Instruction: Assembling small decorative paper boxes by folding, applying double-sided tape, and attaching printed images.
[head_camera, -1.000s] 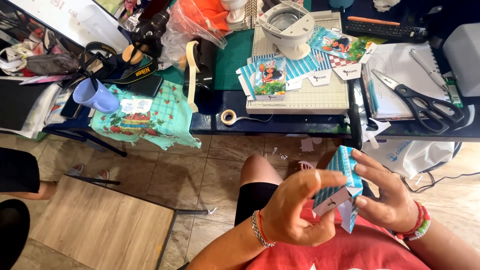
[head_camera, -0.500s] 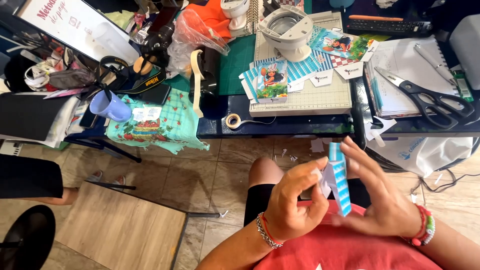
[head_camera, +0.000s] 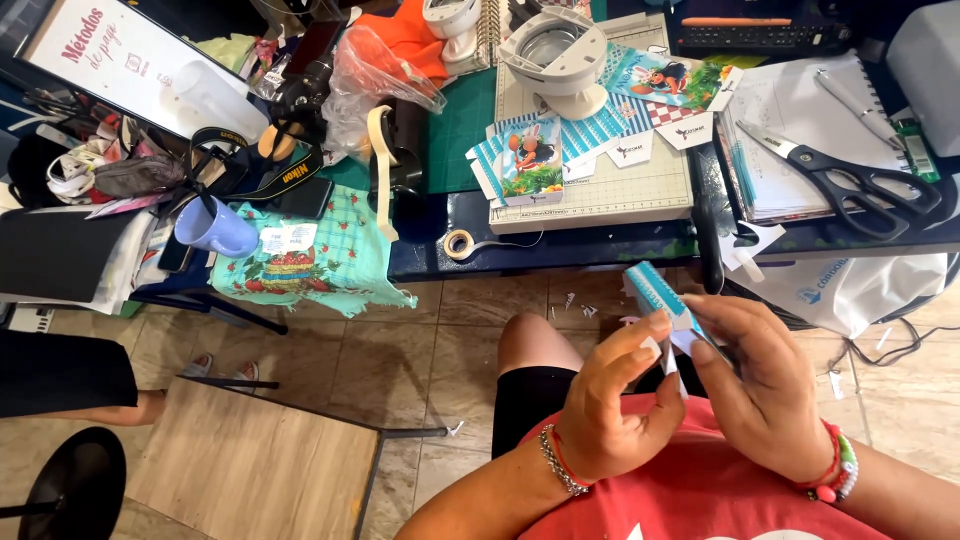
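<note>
A small blue-and-white striped paper box (head_camera: 657, 297) is held over my lap, seen edge-on and tilted toward the table. My left hand (head_camera: 615, 400) pinches its white lower flap between thumb and fingers. My right hand (head_camera: 765, 385) presses against the box's right side, its fingers folded along it. Both wrists wear beaded bracelets. On the table ahead, more printed striped box cut-outs (head_camera: 535, 155) lie on a beige cutting mat (head_camera: 640, 185).
A cluttered dark table edge (head_camera: 560, 250) runs across the view with black scissors (head_camera: 850, 180), a tape roll (head_camera: 460, 243), a white round dispenser (head_camera: 560, 55) and a lilac cup (head_camera: 215, 225). Paper scraps lie on the tiled floor. Another person's leg (head_camera: 120, 408) shows at left.
The box has turned from face-on to edge-on and dropped slightly. Both hands have closed tighter around its lower end. The camera has tilted a little.
</note>
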